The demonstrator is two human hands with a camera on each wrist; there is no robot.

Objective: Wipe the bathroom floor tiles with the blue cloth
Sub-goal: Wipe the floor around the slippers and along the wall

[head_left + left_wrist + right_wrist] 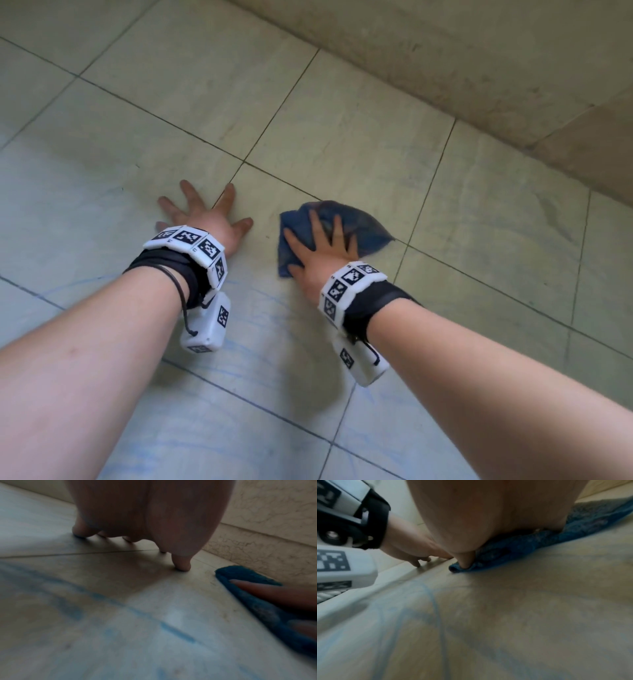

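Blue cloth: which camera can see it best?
The head view. It shows the whole blue cloth bunched on the floor tiles, with the right hand pressing flat on it. The left wrist view catches only one blurry edge; the right wrist view shows a strip mostly hidden under the palm.

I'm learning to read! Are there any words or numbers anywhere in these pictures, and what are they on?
No readable words or numbers.
Left wristband: black-and-white square code patterns, not letters; tiny marks between them too small to read.
Right wristband: the same kind of patterns, no text.
Cloth, floor tiles, wall: no writing.
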